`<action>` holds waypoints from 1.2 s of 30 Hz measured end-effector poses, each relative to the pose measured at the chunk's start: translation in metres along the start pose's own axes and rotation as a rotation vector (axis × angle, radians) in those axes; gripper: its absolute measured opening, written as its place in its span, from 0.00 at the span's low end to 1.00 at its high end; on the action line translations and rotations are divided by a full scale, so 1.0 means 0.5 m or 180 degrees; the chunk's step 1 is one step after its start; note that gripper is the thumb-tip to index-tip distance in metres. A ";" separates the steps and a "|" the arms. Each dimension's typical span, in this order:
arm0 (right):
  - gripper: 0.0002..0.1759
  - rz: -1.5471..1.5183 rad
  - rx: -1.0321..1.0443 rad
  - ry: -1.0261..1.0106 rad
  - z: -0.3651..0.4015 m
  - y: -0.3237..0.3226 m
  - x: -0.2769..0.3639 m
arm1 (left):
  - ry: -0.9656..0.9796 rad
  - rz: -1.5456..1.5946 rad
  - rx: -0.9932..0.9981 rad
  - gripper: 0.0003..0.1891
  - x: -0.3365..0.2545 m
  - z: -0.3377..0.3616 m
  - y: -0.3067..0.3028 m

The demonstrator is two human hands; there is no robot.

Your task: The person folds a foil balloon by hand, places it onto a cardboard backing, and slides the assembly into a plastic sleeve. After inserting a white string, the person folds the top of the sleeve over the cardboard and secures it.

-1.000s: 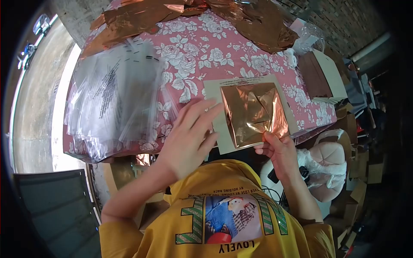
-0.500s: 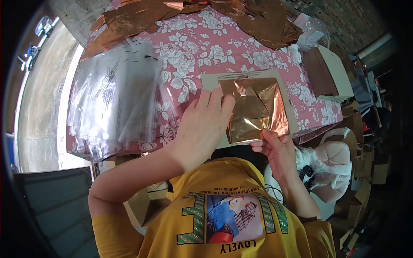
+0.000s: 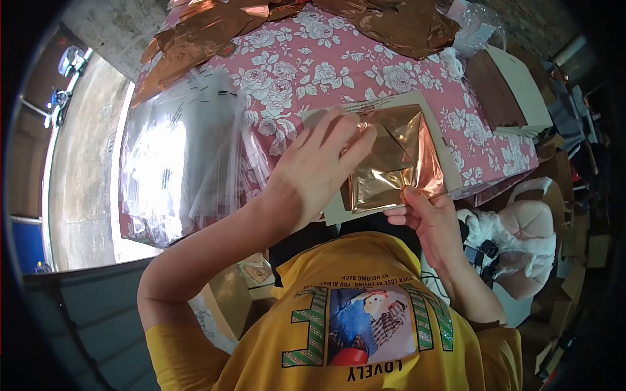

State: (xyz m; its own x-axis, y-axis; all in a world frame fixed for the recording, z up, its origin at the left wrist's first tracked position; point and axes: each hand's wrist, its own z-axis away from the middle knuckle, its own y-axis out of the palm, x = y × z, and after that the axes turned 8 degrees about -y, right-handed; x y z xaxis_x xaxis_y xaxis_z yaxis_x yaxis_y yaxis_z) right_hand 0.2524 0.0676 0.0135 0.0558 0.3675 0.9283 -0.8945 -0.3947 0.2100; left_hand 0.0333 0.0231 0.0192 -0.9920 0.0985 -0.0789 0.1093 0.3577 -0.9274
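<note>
A square of shiny copper-coloured foil lies on a beige cardboard sheet, which has printed lines along its far edge. My left hand is palm down over the left side of the foil, fingers stretched out and slightly apart, hiding part of that edge. My right hand grips the near right edge, thumb on top of the foil and fingers curled below. The foil looks creased, with folds running in toward the right thumb.
Clear plastic bags are heaped on the left of the floral-covered table. More copper foil sheets lie along the far edge. A stack of cards stands at the right, with a plastic-wrapped seat beside the table.
The view has shifted slightly, so the table appears further right. My left hand has moved right over the foil, and more card shows along its left side. The right hand keeps its grip.
</note>
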 end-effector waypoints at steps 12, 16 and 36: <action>0.14 0.0117 -0.0112 0.0352 0.004 0.011 0.035 | 0.0707 0.0591 0.0142 0.16 0.025 0.003 0.022; 0.15 0.0189 -0.0114 0.0388 0.002 0.008 0.031 | 0.0268 0.1019 0.0085 0.16 0.016 0.030 0.028; 0.19 -0.0050 0.0424 0.0910 -0.017 -0.044 0.062 | 0.0065 0.1060 0.0183 0.39 -0.002 0.072 0.006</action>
State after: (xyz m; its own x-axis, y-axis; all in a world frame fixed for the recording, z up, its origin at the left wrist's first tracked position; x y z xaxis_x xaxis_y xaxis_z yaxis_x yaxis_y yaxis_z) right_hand 0.2701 0.0948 0.0350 -0.0746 0.5888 0.8048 -0.8274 -0.4871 0.2796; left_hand 0.0325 -0.0091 0.0034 -0.9009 0.2200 -0.3741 0.4227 0.2498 -0.8711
